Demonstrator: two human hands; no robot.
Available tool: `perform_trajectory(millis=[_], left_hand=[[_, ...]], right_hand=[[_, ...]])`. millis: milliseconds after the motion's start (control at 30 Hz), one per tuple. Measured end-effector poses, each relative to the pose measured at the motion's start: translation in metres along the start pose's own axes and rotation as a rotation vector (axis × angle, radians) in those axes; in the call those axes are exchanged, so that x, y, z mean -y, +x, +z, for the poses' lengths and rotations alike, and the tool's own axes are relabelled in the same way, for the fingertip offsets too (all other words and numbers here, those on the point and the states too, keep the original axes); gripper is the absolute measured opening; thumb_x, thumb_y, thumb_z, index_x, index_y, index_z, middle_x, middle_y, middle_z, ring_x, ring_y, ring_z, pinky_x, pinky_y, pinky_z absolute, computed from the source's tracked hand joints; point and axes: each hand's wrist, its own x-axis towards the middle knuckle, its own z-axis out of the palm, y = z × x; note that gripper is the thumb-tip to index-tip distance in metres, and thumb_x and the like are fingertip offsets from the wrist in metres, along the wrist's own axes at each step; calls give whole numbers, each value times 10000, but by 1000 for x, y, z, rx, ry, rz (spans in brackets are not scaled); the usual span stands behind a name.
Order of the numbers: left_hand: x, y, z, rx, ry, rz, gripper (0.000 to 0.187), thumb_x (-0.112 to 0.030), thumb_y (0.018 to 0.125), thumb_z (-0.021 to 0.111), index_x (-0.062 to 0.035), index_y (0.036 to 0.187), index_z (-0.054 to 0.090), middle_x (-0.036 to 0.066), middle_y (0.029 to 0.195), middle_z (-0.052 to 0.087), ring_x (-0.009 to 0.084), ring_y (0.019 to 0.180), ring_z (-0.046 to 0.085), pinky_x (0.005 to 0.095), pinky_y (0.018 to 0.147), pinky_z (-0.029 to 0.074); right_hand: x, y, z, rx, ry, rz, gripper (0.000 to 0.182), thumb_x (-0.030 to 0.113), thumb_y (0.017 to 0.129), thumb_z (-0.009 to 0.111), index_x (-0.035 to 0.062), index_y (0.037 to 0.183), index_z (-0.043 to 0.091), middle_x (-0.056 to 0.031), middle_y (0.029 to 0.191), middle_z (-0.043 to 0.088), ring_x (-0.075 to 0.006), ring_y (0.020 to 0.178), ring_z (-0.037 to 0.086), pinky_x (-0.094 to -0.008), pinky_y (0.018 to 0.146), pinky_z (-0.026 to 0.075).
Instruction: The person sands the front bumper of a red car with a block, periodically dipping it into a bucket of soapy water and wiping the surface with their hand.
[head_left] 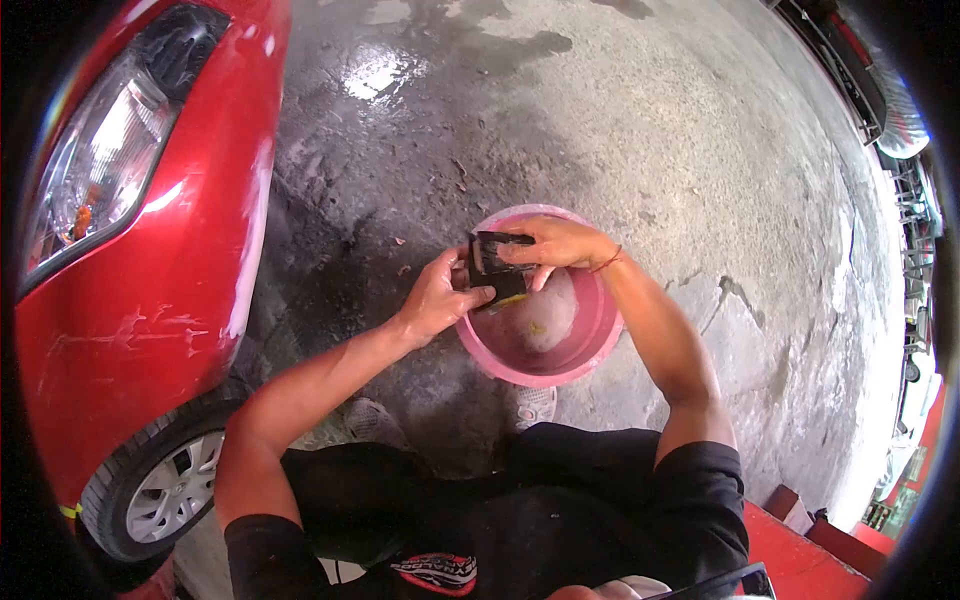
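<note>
Gray floor (640,150) over most of the frame, wet patches upper left. Red car (190,260) along the left edge. Pink tub (590,355) near center, cloudy water in it. My left hand (435,300) is just left of center, my right hand (560,243) reaches in from the right, red string (608,260) on that wrist.

The black block (503,289) is between my hands, over the tub's upper left part. Left grip: pinching the block's left side, thumb flat on the near face, fingers curled behind. Right grip: fingers laid across the upper right part; can't tell if they clamp or just press, thumb side is partly hidden. Thin yellow edge (513,301) shows along the block's bottom; can't tell what it is.

Handling, my guess: light, one hand could carry it. Body probably fairly stiff with a bit of give, not fragile. Likely wet and slippery, so best hold is the side edges, thumb on one face, fingers on the other, firm but no hard squeeze, faces left free.
</note>
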Motion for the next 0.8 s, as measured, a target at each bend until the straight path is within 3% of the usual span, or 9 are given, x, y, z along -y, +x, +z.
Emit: perform_trajectory(millis=[133, 233, 300, 400, 533, 633, 700, 733, 800], left_hand=[[-4, -1, -12, 33, 215, -135, 465, -47, 899, 691, 23, 1319, 505, 89, 1132, 660, 149, 1038, 617, 315, 923, 503], [14, 8, -30, -29, 28, -104, 333, -84, 960, 622, 11, 1271, 554, 61, 1085, 668, 118, 1006, 607, 286, 904, 490], [12, 10, -37, -23, 30, -32, 221, -137, 1009, 563, -5, 1182, 603, 16, 1058, 659, 77, 945, 590, 254, 846, 481], [-9, 7, -39, -85, 148, -58, 147, -197, 1018, 578, -66, 995, 638, -83, 848, 571, 5, 732, 495, 199, 616, 409], [-28, 4, -34, -131, 143, -3, 138, -202, 1008, 600, -78, 960, 640, -97, 796, 527, -5, 679, 447, 184, 551, 348], [-28, 2, -41, -143, 214, 13, 144, -170, 994, 602, -28, 975, 615, -62, 771, 531, 30, 723, 447, 243, 602, 380], [-22, 4, -46, -141, 143, 76, 261, -126, 951, 644, -9, 1174, 576, 6, 888, 621, 51, 803, 533, 250, 641, 429], [-24, 2, -46, -143, 147, 78, 261, -126, 951, 644, -9, 1174, 576, 6, 888, 621, 51, 803, 533, 250, 641, 429], [-29, -4, -46, -270, 274, 18, 527, -100, 912, 674, 1, 1376, 446, 107, 1092, 637, 110, 904, 586, 266, 723, 486]], right_hand=[[0, -15, -32, -51, -144, 49, 500, 257, 945, 643, 52, 1390, 539, -76, 998, 686, -122, 695, 658, -235, 546, 549], [-26, -18, -51, -80, -224, 101, 510, 226, 934, 641, 59, 1403, 530, -68, 962, 696, -116, 650, 654, -237, 523, 538], [-44, -11, -39, -112, -229, 179, 519, 207, 875, 646, 81, 1370, 556, -107, 936, 708, -146, 568, 640, -270, 487, 526], [-54, 6, -11, -72, -477, 296, 530, 215, 870, 648, 94, 1376, 546, -147, 941, 712, -178, 572, 672, -298, 470, 526], [-99, 31, 10, 14, -602, 365, 519, 260, 854, 651, 81, 1336, 574, -156, 918, 715, -220, 601, 700, -330, 464, 541], [-173, 58, 20, 103, -791, 186, 515, 268, 827, 647, 86, 1305, 591, -168, 920, 715, -257, 648, 710, -361, 513, 556], [-219, 73, 25, 161, -1155, -99, 503, 233, 779, 641, 102, 1264, 606, -212, 940, 708, -317, 692, 715, -417, 622, 582], [-154, 51, 48, 206, -1102, 331, 451, 222, 726, 630, 93, 1155, 680, -225, 899, 712, -369, 810, 709, -458, 726, 576], [-181, 52, 57, 169, -1214, 235, 393, 223, 726, 629, 75, 1081, 710, -223, 888, 715, -371, 847, 705, -468, 756, 569]])
